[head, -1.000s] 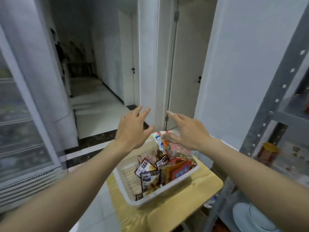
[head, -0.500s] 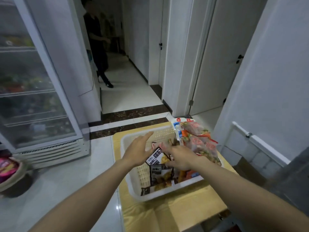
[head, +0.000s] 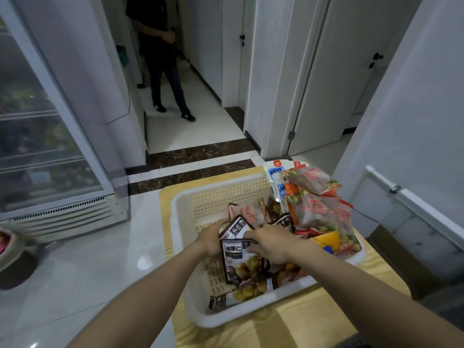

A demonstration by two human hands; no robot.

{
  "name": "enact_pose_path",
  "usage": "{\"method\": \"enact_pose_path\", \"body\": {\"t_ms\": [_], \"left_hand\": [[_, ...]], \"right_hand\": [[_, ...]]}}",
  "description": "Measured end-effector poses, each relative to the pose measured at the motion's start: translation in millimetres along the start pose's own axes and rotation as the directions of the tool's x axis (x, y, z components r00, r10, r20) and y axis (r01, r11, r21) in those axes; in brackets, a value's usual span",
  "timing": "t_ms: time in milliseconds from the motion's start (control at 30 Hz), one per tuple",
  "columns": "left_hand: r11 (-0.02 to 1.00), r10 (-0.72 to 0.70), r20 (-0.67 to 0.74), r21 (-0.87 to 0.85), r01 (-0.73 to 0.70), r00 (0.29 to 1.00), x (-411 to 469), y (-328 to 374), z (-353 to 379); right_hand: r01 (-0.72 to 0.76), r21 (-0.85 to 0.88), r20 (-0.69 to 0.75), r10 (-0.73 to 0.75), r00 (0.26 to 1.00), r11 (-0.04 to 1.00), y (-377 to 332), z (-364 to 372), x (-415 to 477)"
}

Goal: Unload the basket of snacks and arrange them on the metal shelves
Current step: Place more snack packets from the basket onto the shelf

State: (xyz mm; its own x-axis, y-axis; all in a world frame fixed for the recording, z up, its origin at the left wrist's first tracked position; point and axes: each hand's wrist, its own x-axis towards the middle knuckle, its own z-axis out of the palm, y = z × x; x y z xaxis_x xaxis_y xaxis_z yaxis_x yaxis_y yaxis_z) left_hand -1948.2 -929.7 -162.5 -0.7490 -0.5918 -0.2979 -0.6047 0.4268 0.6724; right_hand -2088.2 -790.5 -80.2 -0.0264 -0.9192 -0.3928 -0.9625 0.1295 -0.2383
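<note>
A white plastic basket (head: 227,197) with lattice walls and a smooth rounded rim sits on a pale table (head: 303,322) with a glossy yellow wood grain, near the right of the scene. Both hands are inside it. The left hand (head: 213,241) curls its fingers and thumb round the left edge of an upper dark packet (head: 236,226), a glossy black pouch with a white panel whose print is too small to read. The right hand (head: 271,243), just right of it, closes its fingers over the top edge of a chestnut packet (head: 238,266), a flat black foil pouch printed with shiny brown nuts and the white characters 油栗仁. More pouches of the same kind lie beneath, against the near wall. Piled at the far right of the basket, rising above its rim, are translucent packets (head: 319,212): crinkled clear film with red lettering that is partly blurred, and orange and green pieces inside. A yellow tub (head: 326,241) sits among them. To the left stands a glass-door cooler (head: 37,126) with a slatted white grille, on polished pale floor tiles (head: 88,259). Far down the corridor stands a person in dark clothes (head: 163,59).
</note>
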Motion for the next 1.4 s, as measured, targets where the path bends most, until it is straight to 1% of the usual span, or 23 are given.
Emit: {"method": "enact_pose_path", "body": {"t_ms": [67,167,233,267,300,400,433,500,600,733,833,933,1000,1100,1233,1300,1400], "left_hand": [[0.997,0.007,-0.045,-0.071,-0.011,0.999,6,-5,6],[0.997,0.004,-0.158,-0.077,-0.016,0.987,4,1,6],[0.970,-0.003,-0.197,-0.241,-0.045,0.980,1,13,0],[0.958,0.009,-0.232,-0.278,-0.075,0.973,-3,24,-7],[0.953,0.047,-0.286,-0.275,-0.129,0.957,-10,32,-15],[0.944,0.093,-0.422,-0.250,-0.215,0.902,-28,66,-51],[0.930,0.108,-0.448,-0.270,-0.250,0.887,-34,77,-63],[0.880,0.068,-0.496,-0.379,-0.286,0.866,-46,97,-92],[0.836,0.074,-0.549,-0.421,-0.352,0.833,-67,135,-138],[0.794,0.221,-0.532,-0.388,-0.468,0.817,-90,184,-177],[0.758,0.318,-0.500,-0.376,-0.532,0.806,-105,216,-185],[0.702,0.371,-0.486,-0.411,-0.582,0.791,-117,242,-181],[0.666,0.413,-0.460,-0.436,-0.605,0.786,-127,255,-176],[0.621,0.449,-0.391,-0.511,-0.595,0.804,-145,269,-163],[0.570,0.517,-0.326,-0.558,-0.603,0.791,-166,288,-143],[0.546,0.557,-0.290,-0.579,-0.606,0.778,-175,300,-130],[0.507,0.632,-0.235,-0.595,-0.624,0.738,-192,325,-106]], "right_hand": [[0.012,0.057,-0.007,-0.011,1.000,0.998,3,1,3],[0.038,0.140,-0.032,-0.034,0.999,0.989,4,1,3],[0.087,0.241,-0.101,-0.065,0.993,0.966,3,-5,-2],[0.117,0.298,-0.155,-0.073,0.985,0.947,2,-10,-4],[0.153,0.348,-0.215,-0.080,0.973,0.925,2,-17,-8],[0.251,0.466,-0.365,-0.075,0.928,0.849,-1,-48,-23],[0.269,0.496,-0.398,-0.059,0.915,0.826,-2,-59,-28],[0.300,0.531,-0.449,-0.038,0.893,0.793,-4,-84,-41],[0.328,0.538,-0.508,-0.012,0.861,0.777,-9,-126,-65],[0.343,0.523,-0.570,0.022,0.821,0.780,-14,-174,-107],[0.322,0.506,-0.614,0.073,0.786,0.800,-20,-193,-145],[0.274,0.516,-0.634,0.147,0.759,0.812,-30,-201,-182],[0.247,0.520,-0.650,0.191,0.736,0.818,-40,-202,-206],[0.215,0.543,-0.668,0.262,0.697,0.812,-56,-196,-240],[0.175,0.574,-0.692,0.359,0.626,0.800,-72,-177,-288],[0.143,0.581,-0.699,0.401,0.592,0.801,-80,-167,-319],[0.073,0.578,-0.716,0.463,0.522,0.812,-88,-154,-371]]}}
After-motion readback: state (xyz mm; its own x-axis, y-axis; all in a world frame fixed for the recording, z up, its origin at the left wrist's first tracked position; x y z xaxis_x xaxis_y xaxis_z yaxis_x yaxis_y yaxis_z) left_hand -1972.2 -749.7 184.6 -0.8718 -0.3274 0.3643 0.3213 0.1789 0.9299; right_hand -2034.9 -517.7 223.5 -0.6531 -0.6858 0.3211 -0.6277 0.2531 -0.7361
